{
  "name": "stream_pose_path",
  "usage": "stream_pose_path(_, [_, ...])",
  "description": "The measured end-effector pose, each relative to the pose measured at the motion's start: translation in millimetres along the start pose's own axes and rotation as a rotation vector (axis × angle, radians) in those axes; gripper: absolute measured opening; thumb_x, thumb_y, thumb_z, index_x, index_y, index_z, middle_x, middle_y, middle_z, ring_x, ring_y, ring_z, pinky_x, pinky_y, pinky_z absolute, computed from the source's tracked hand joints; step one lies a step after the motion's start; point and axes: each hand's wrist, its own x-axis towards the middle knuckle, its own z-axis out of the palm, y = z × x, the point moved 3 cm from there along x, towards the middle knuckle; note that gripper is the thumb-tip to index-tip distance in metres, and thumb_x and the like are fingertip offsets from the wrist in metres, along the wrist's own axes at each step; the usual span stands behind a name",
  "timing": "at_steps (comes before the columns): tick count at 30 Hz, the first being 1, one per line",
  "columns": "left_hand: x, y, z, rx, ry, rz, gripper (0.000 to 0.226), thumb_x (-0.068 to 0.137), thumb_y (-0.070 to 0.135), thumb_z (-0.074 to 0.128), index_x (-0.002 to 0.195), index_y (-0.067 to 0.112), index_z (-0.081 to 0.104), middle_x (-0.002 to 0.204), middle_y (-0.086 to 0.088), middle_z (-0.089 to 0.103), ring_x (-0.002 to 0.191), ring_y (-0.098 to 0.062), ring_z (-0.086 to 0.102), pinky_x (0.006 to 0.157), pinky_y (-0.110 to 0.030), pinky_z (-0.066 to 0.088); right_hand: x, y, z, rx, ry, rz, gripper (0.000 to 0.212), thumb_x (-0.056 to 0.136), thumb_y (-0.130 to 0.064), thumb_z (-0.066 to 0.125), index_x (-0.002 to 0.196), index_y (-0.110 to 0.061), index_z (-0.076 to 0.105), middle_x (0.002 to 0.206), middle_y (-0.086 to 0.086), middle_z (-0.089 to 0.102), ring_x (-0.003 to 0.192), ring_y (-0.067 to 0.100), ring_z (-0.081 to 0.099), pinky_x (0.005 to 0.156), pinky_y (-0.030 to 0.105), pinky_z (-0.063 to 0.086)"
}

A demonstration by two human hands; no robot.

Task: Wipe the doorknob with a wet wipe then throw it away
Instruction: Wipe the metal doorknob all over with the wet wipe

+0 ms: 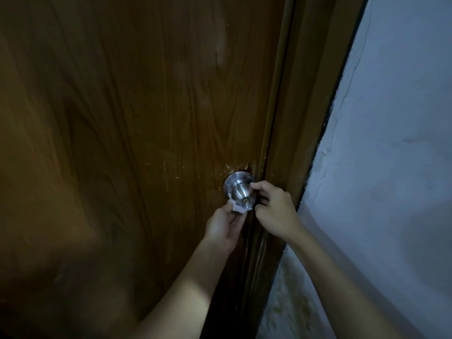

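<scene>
Both hands at round steel doorknob (241,192) | my left hand (223,225) pinches white wet wipe (236,206) beneath | my right hand (274,206) fingers curled on knob's side

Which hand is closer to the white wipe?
Left. The left hand holds the wet wipe against the underside of the doorknob. The right hand grips the knob's right side, away from the wipe.

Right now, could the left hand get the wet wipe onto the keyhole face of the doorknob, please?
Probably yes: the left hand holds the wet wipe just under the doorknob, and the right hand sits beside it, leaving that face uncovered.
</scene>
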Motion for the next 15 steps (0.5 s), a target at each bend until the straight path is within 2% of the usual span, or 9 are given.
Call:
stream_pose_path(2, [-2, -4, 5, -0.020, -0.025, -0.010, 0.020, 0.094, 0.006, 0.041, 0.092, -0.002, 0.059, 0.094, -0.020, 0.065, 0.093, -0.025, 0.061, 0.099, -0.035, 0.045, 1, -1, 1, -0.014, 0.016, -0.024, 0.047, 0.080, 0.002, 0.054, 0.126, -0.009, 0.051, 0.126, 0.010, 0.058, 0.104, 0.008, 0.049, 0.088, 0.015, 0.039])
stream_pose_path(4, [-3, -10, 10, -0.078, -0.071, -0.054, 0.026, 0.096, 0.005, 0.034, 0.098, -0.005, 0.058, 0.098, -0.022, 0.064, 0.096, -0.027, 0.061, 0.104, -0.036, 0.041, 2, -2, 2, -0.035, 0.027, -0.034, 0.047, 0.080, 0.000, 0.057, 0.126, -0.009, 0.051, 0.123, 0.009, 0.059, 0.097, 0.004, 0.049, 0.075, 0.005, 0.041])
stream_pose_path(6, [0, -12, 12, -0.120, -0.103, -0.087, 0.029, 0.095, 0.003, 0.031, 0.105, -0.008, 0.056, 0.104, -0.025, 0.063, 0.101, -0.029, 0.060, 0.108, -0.037, 0.038, 4, -2, 1, -0.054, 0.025, -0.037, 0.048, 0.080, 0.000, 0.057, 0.126, -0.010, 0.051, 0.122, 0.009, 0.060, 0.094, 0.003, 0.050, 0.066, 0.001, 0.040])
stream_pose_path(7, [1, -10, 12, -0.129, -0.106, -0.093, 0.029, 0.095, 0.003, 0.031, 0.108, -0.009, 0.055, 0.107, -0.025, 0.062, 0.104, -0.030, 0.059, 0.108, -0.037, 0.038, 5, -1, 0, -0.061, 0.021, -0.037, 0.048, 0.080, 0.001, 0.056, 0.126, -0.010, 0.051, 0.123, 0.009, 0.060, 0.096, 0.004, 0.051, 0.068, 0.002, 0.040])
stream_pose_path(9, [3, -4, 8, -0.105, -0.087, -0.091, 0.029, 0.094, 0.002, 0.035, 0.115, -0.006, 0.053, 0.115, -0.026, 0.060, 0.110, -0.031, 0.058, 0.105, -0.038, 0.041, 6, 0, -2, -0.061, 0.012, -0.027, 0.048, 0.081, 0.002, 0.054, 0.127, -0.011, 0.051, 0.127, 0.009, 0.057, 0.107, 0.008, 0.051, 0.082, 0.008, 0.039])
stream_pose_path(11, [2, 2, 4, -0.039, -0.025, -0.051, 0.022, 0.093, 0.002, 0.040, 0.107, -0.004, 0.056, 0.110, -0.024, 0.061, 0.102, -0.029, 0.059, 0.096, -0.037, 0.046, 5, 1, -2, -0.065, 0.011, -0.029, 0.044, 0.083, -0.001, 0.052, 0.127, -0.011, 0.051, 0.129, 0.009, 0.056, 0.118, 0.014, 0.050, 0.092, 0.018, 0.037])
stream_pose_path(13, [1, 4, 4, 0.030, 0.036, -0.010, 0.017, 0.093, 0.003, 0.042, 0.094, -0.001, 0.058, 0.095, -0.019, 0.064, 0.090, -0.026, 0.061, 0.091, -0.035, 0.047, 4, 1, -1, -0.082, 0.028, -0.055, 0.039, 0.087, -0.007, 0.053, 0.126, -0.010, 0.051, 0.129, 0.008, 0.057, 0.120, 0.015, 0.050, 0.092, 0.018, 0.036])
stream_pose_path(15, [2, -1, 8, -0.017, 0.038, -0.021, 0.023, 0.094, 0.004, 0.040, 0.105, -0.002, 0.059, 0.098, -0.019, 0.064, 0.093, -0.025, 0.061, 0.094, -0.033, 0.046, 4, 0, -2, -0.104, 0.038, -0.079, 0.035, 0.089, -0.011, 0.053, 0.125, -0.010, 0.052, 0.128, 0.008, 0.058, 0.118, 0.012, 0.050, 0.088, 0.013, 0.036])
